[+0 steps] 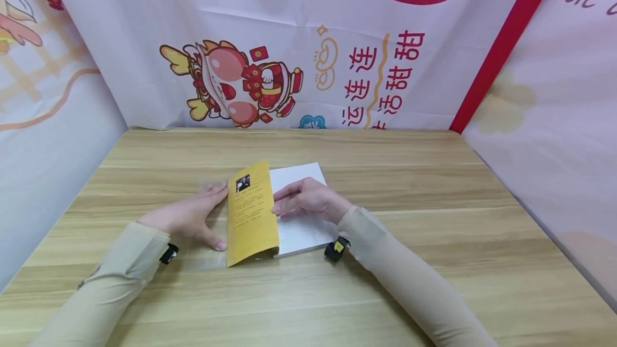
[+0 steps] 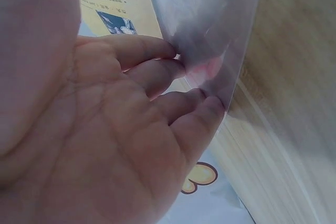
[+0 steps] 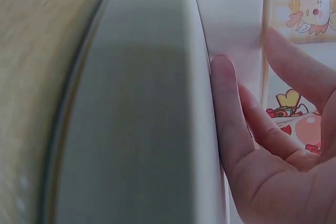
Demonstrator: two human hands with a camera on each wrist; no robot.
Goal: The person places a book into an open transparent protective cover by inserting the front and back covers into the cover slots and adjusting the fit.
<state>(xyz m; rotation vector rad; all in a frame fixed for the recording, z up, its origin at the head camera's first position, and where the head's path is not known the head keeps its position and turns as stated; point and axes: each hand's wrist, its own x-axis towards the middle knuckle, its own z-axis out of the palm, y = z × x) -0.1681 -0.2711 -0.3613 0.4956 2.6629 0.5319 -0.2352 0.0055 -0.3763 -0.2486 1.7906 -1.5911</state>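
Observation:
A book (image 1: 308, 234) with white pages lies at mid-table, its yellow cover flap (image 1: 253, 224), printed with text and a small photo, raised and curved to the left. My right hand (image 1: 308, 200) reaches over the pages and holds the flap's free edge, thumb at the edge and fingers on its inner side. My left hand (image 1: 193, 218) is spread left of the flap, thumb and fingers wide apart. Its fingertips touch a clear plastic sheet (image 2: 210, 19) that extends beside the yellow flap. In the right wrist view the page block (image 3: 131, 114) fills the middle.
The wooden table (image 1: 385, 293) surrounds the book on all sides. A white and red printed cloth (image 1: 270, 15) hangs along the back edge, with more printed cloth at both sides. Each wrist wears a black strap (image 1: 336, 249).

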